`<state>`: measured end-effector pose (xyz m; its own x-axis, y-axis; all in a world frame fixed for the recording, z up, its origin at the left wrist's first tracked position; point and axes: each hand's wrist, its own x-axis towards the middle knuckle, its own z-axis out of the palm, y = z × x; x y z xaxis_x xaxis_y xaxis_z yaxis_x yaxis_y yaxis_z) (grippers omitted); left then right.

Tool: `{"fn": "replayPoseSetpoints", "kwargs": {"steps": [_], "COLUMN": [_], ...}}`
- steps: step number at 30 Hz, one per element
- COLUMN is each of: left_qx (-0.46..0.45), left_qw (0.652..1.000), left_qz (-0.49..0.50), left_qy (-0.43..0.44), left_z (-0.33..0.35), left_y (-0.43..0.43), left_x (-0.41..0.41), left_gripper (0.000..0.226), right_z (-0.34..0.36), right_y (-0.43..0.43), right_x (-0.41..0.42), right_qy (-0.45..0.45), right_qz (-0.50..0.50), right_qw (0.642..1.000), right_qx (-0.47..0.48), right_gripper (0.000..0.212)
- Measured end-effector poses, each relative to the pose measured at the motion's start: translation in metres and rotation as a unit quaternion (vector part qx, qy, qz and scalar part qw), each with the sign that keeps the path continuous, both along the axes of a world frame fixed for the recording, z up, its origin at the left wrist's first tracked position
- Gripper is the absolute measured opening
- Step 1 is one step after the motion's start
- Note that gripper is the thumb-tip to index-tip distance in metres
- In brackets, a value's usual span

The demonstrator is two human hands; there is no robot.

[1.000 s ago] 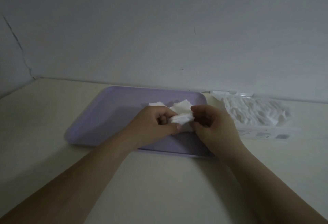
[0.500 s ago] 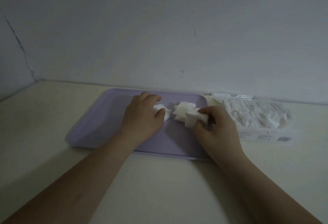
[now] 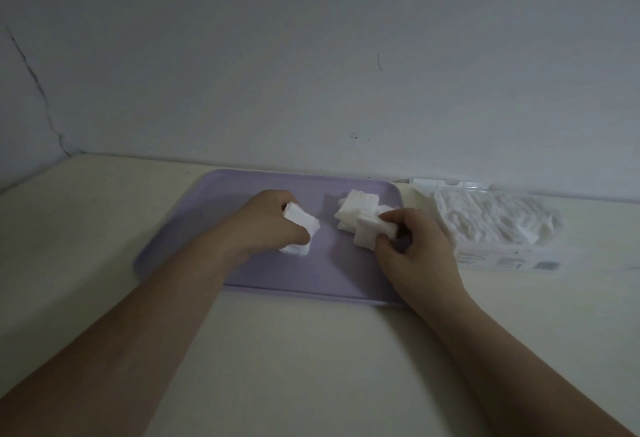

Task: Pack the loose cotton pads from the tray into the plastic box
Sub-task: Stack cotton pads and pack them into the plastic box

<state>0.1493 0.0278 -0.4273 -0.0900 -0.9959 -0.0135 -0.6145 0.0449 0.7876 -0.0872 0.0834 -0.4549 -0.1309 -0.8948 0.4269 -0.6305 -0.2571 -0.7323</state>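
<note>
The bare left forearm (image 3: 156,319) and right forearm (image 3: 512,353) reached forward, converging slightly. The left hand (image 3: 268,228) lay knuckles up, fingers curled round a few pads (image 3: 302,223). The right hand (image 3: 419,253) sat near it but apart, thumb and forefinger pinching a stack (image 3: 363,225) by its edge.

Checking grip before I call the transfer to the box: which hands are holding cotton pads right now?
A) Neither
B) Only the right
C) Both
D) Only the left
C: the left hand grips a small stack of pads, and the right hand pinches a bunch of pads over the tray.
</note>
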Motion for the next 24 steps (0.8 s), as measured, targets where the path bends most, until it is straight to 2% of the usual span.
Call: {"fn": "replayPoseSetpoints", "kwargs": {"steps": [1, 3, 5, 7, 10, 16, 24], "left_qx": [-0.005, 0.004, 0.03, 0.022, -0.007, -0.051, -0.107], "left_qw": [1.0, 0.994, 0.969, 0.95, 0.947, 0.964, 0.959], "left_qz": [-0.011, -0.051, -0.101, -0.13, -0.137, -0.118, -0.115], "left_qy": [0.01, 0.097, 0.222, 0.283, 0.29, 0.232, 0.236], "left_z": [0.002, 0.007, 0.008, 0.004, -0.01, -0.023, -0.024], "left_y": [0.001, 0.004, 0.009, 0.013, 0.017, 0.019, 0.021], "left_x": [0.001, 0.001, -0.006, -0.018, -0.033, -0.039, -0.043], "left_gripper": [0.022, 0.024, 0.028, 0.031, 0.026, 0.018, 0.016], "right_z": [0.0, 0.0, 0.001, 0.003, 0.002, -0.001, 0.0], "right_y": [0.0, -0.001, -0.001, -0.001, -0.003, -0.005, -0.001], "right_x": [0.0, -0.001, -0.002, -0.004, -0.006, -0.004, -0.002], "right_qy": [-0.005, -0.029, -0.064, -0.083, -0.103, -0.149, -0.106], "right_qz": [0.001, 0.001, 0.004, 0.01, 0.027, 0.094, 0.139], "right_qw": [1.0, 1.0, 0.998, 0.996, 0.994, 0.983, 0.982], "right_qx": [-0.002, -0.003, -0.002, 0.008, 0.036, 0.047, 0.069], "right_gripper": [0.026, 0.026, 0.027, 0.026, 0.022, 0.017, 0.044]}}
